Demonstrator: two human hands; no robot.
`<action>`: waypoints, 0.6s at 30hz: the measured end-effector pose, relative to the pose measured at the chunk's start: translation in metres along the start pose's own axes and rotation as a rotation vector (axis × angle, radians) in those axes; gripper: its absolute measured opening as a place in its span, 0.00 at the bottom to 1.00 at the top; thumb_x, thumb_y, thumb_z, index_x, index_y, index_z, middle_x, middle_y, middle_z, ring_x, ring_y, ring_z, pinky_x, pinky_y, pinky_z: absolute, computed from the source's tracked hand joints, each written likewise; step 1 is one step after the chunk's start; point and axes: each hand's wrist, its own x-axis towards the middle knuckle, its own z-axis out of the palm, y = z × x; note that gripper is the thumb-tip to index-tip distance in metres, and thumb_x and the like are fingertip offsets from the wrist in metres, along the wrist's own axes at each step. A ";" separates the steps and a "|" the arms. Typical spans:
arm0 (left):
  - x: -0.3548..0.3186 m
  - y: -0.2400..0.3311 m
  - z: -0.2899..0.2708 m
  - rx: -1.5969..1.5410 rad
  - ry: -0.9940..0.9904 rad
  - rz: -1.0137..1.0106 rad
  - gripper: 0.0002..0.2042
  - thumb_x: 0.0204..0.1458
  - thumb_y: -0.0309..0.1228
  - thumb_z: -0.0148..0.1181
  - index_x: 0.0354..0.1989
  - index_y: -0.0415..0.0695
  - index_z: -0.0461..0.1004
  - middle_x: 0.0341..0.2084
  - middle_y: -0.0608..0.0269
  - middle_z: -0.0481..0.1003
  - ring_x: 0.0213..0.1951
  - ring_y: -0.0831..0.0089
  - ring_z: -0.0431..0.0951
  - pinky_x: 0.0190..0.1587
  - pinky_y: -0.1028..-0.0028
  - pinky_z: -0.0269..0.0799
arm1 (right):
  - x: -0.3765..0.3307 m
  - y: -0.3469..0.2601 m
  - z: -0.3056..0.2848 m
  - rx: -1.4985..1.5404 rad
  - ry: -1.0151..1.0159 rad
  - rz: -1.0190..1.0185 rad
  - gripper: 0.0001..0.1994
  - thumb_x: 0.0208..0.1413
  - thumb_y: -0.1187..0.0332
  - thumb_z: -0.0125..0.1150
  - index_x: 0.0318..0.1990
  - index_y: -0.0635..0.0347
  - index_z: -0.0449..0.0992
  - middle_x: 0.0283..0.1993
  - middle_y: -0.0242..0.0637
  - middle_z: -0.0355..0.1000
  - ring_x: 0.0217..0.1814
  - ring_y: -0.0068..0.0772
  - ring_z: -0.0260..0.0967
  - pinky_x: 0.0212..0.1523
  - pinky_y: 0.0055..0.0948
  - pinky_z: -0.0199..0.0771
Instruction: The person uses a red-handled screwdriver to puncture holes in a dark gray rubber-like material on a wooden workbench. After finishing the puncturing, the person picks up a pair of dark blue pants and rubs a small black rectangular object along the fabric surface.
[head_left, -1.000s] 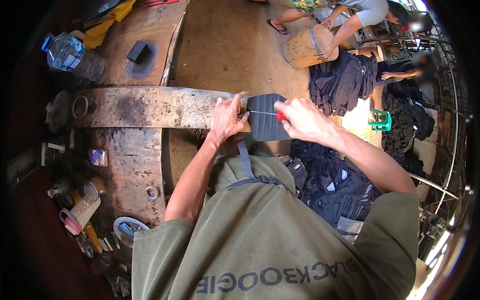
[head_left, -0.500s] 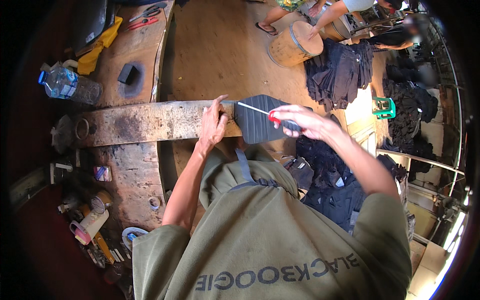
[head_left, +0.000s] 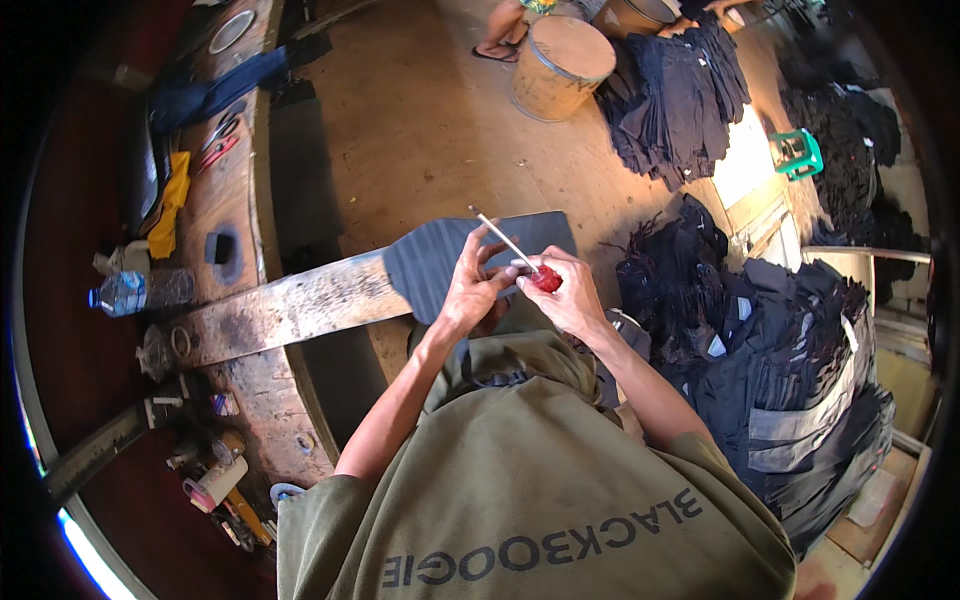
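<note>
Red-handled tool held above a dark sheet at the board's end

The right hand point(head_left: 570, 295) is closed around the red handle of a thin-shafted tool point(head_left: 545, 280), its fingers wrapped in with little space left. The pale shaft slants away from that grip toward the far left. The left hand point(head_left: 468, 285) is just beside it, fingers partly spread and bent, thumb reaching toward the handle; whether it grips or merely touches the tool cannot be told.

The tool is in front of the person's body, over a dark, ridged sheet point(head_left: 420, 270). This sheet covers the right end of a long, stained wooden board point(head_left: 290, 312), which runs leftward to a wooden worktop point(head_left: 262, 400). On the worktop's far part are a black block point(head_left: 218, 248) beside a dark stain, a yellow cloth point(head_left: 170, 210) and a clear bottle point(head_left: 150, 291) with a blue cap at the left. A small roll of tape point(head_left: 303, 442) lies on the nearer part.

Beyond the hands, a tan drum point(head_left: 563, 75) stands on the far floor, with a co-worker's leg point(head_left: 500, 30) just to its left. A stack of dark garments point(head_left: 680, 110) is to the drum's right, and farther right is a green stool point(head_left: 797, 155). A large heap of dark clothing point(head_left: 790, 350) lies on the near right.
</note>
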 end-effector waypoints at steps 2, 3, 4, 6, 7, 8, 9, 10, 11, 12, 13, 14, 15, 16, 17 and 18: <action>0.012 -0.005 0.015 0.073 -0.030 -0.062 0.39 0.68 0.16 0.59 0.83 0.55 0.50 0.72 0.48 0.70 0.65 0.62 0.80 0.67 0.62 0.80 | -0.001 0.023 -0.020 0.024 -0.027 0.014 0.11 0.57 0.72 0.76 0.46 0.65 0.87 0.37 0.42 0.77 0.33 0.38 0.76 0.37 0.37 0.76; 0.015 -0.008 0.022 0.065 -0.074 -0.031 0.39 0.69 0.16 0.59 0.83 0.55 0.50 0.73 0.47 0.70 0.63 0.63 0.80 0.60 0.64 0.81 | -0.003 0.033 -0.028 0.031 -0.037 0.004 0.11 0.57 0.71 0.77 0.46 0.65 0.87 0.38 0.41 0.77 0.34 0.37 0.76 0.38 0.37 0.76; 0.017 -0.011 0.029 0.071 -0.080 -0.067 0.38 0.69 0.16 0.59 0.83 0.55 0.50 0.73 0.45 0.69 0.62 0.64 0.81 0.54 0.67 0.82 | -0.006 0.043 -0.035 0.029 -0.064 0.009 0.11 0.57 0.71 0.77 0.46 0.65 0.87 0.38 0.40 0.77 0.34 0.36 0.76 0.38 0.36 0.76; 0.017 -0.013 0.040 0.114 -0.051 -0.173 0.36 0.70 0.22 0.62 0.82 0.53 0.51 0.69 0.43 0.74 0.54 0.63 0.86 0.46 0.70 0.84 | -0.013 0.060 -0.046 0.153 -0.080 0.061 0.12 0.57 0.70 0.78 0.46 0.65 0.87 0.38 0.38 0.77 0.35 0.31 0.76 0.38 0.35 0.76; 0.019 -0.014 0.046 0.132 -0.020 -0.160 0.35 0.69 0.25 0.63 0.82 0.51 0.53 0.67 0.43 0.76 0.51 0.63 0.87 0.46 0.69 0.84 | -0.015 0.068 -0.049 0.207 -0.105 0.098 0.12 0.58 0.69 0.79 0.46 0.66 0.87 0.38 0.37 0.76 0.36 0.29 0.76 0.38 0.35 0.76; 0.021 -0.015 0.048 0.150 0.013 -0.145 0.35 0.69 0.28 0.65 0.81 0.49 0.55 0.65 0.43 0.78 0.48 0.63 0.88 0.45 0.68 0.84 | -0.017 0.077 -0.053 0.290 -0.067 0.202 0.12 0.59 0.68 0.79 0.47 0.64 0.87 0.36 0.35 0.77 0.33 0.26 0.75 0.35 0.32 0.74; 0.022 -0.017 0.049 0.164 0.037 -0.118 0.34 0.69 0.31 0.67 0.80 0.48 0.57 0.63 0.43 0.80 0.45 0.63 0.90 0.45 0.68 0.85 | -0.018 0.085 -0.056 0.368 -0.037 0.315 0.12 0.60 0.67 0.78 0.47 0.62 0.88 0.34 0.33 0.78 0.31 0.22 0.73 0.33 0.29 0.73; 0.023 -0.019 0.045 0.456 0.163 0.050 0.31 0.65 0.36 0.72 0.74 0.43 0.67 0.58 0.46 0.84 0.36 0.63 0.90 0.43 0.65 0.86 | -0.018 0.094 -0.058 0.446 -0.003 0.430 0.11 0.61 0.66 0.78 0.48 0.60 0.88 0.32 0.31 0.79 0.28 0.19 0.72 0.30 0.27 0.72; 0.020 -0.022 0.037 0.657 0.256 0.091 0.27 0.62 0.35 0.73 0.68 0.41 0.74 0.57 0.50 0.84 0.45 0.60 0.90 0.54 0.62 0.83 | -0.019 0.102 -0.061 0.525 0.019 0.557 0.11 0.63 0.65 0.77 0.48 0.58 0.88 0.31 0.29 0.80 0.25 0.16 0.70 0.27 0.24 0.71; 0.020 -0.024 0.023 0.912 0.419 0.241 0.27 0.61 0.33 0.73 0.68 0.42 0.74 0.56 0.50 0.84 0.49 0.56 0.86 0.57 0.59 0.80 | -0.016 0.111 -0.062 0.579 0.132 0.581 0.11 0.64 0.64 0.76 0.50 0.56 0.88 0.28 0.27 0.80 0.20 0.14 0.67 0.24 0.21 0.68; 0.016 -0.025 0.002 1.144 0.570 0.457 0.28 0.59 0.31 0.74 0.69 0.43 0.75 0.54 0.51 0.84 0.53 0.53 0.83 0.60 0.55 0.76 | -0.012 0.121 -0.065 0.599 0.177 0.591 0.12 0.64 0.64 0.77 0.50 0.58 0.87 0.31 0.29 0.82 0.25 0.16 0.74 0.25 0.22 0.70; 0.006 -0.026 -0.021 1.186 0.722 0.467 0.29 0.59 0.33 0.74 0.69 0.43 0.75 0.57 0.50 0.82 0.60 0.50 0.79 0.65 0.54 0.71 | -0.008 0.129 -0.065 0.684 0.229 0.629 0.13 0.63 0.64 0.77 0.51 0.58 0.87 0.37 0.33 0.84 0.31 0.19 0.79 0.26 0.23 0.72; -0.005 -0.026 -0.048 1.218 0.881 0.455 0.29 0.59 0.36 0.74 0.69 0.43 0.75 0.59 0.50 0.81 0.66 0.47 0.74 0.71 0.52 0.65 | -0.004 0.138 -0.067 0.728 0.209 0.673 0.15 0.64 0.63 0.77 0.52 0.60 0.85 0.43 0.36 0.85 0.36 0.24 0.83 0.26 0.24 0.74; -0.013 -0.025 -0.076 1.323 0.975 0.404 0.30 0.60 0.38 0.73 0.69 0.43 0.75 0.62 0.50 0.79 0.68 0.47 0.72 0.73 0.52 0.63 | 0.001 0.145 -0.065 0.755 0.182 0.717 0.15 0.64 0.64 0.76 0.53 0.61 0.84 0.43 0.36 0.84 0.34 0.26 0.83 0.26 0.25 0.74; -0.019 -0.023 -0.104 1.417 1.065 0.288 0.30 0.60 0.41 0.72 0.69 0.42 0.75 0.65 0.49 0.77 0.70 0.47 0.71 0.75 0.51 0.61 | 0.006 0.153 -0.065 0.766 0.181 0.771 0.15 0.65 0.64 0.75 0.53 0.62 0.83 0.43 0.36 0.83 0.33 0.29 0.83 0.26 0.26 0.74; -0.022 -0.016 -0.136 1.368 0.899 0.181 0.31 0.63 0.45 0.69 0.71 0.43 0.73 0.63 0.48 0.78 0.67 0.44 0.74 0.74 0.51 0.64 | 0.012 0.161 -0.064 0.823 0.133 0.785 0.15 0.65 0.65 0.75 0.53 0.62 0.82 0.42 0.36 0.82 0.31 0.31 0.82 0.26 0.27 0.74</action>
